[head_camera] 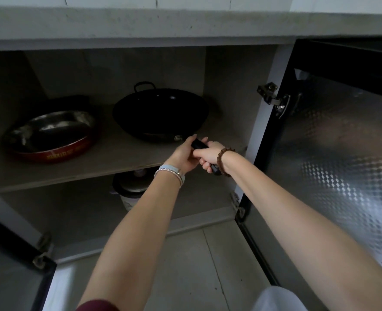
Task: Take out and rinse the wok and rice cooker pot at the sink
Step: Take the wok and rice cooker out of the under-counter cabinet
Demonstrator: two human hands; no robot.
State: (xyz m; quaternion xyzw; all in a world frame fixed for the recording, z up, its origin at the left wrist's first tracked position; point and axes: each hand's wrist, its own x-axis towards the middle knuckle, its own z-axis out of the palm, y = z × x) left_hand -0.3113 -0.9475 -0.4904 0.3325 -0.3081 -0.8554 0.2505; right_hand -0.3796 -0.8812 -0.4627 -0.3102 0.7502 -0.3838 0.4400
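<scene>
Dim cabinet open beneath pale countertop; grey shelf across middle, black-framed door with embossed silver lining swung right, pale floor tiles below.

one wide-angle head-worn view, close in, facing forward and down into an open cabinet; shelf beyond the right grip, floor below it.

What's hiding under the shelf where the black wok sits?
A rice cooker with its lid on. The shelf edge and left forearm cover part of it; its inner pot is hidden.
</scene>
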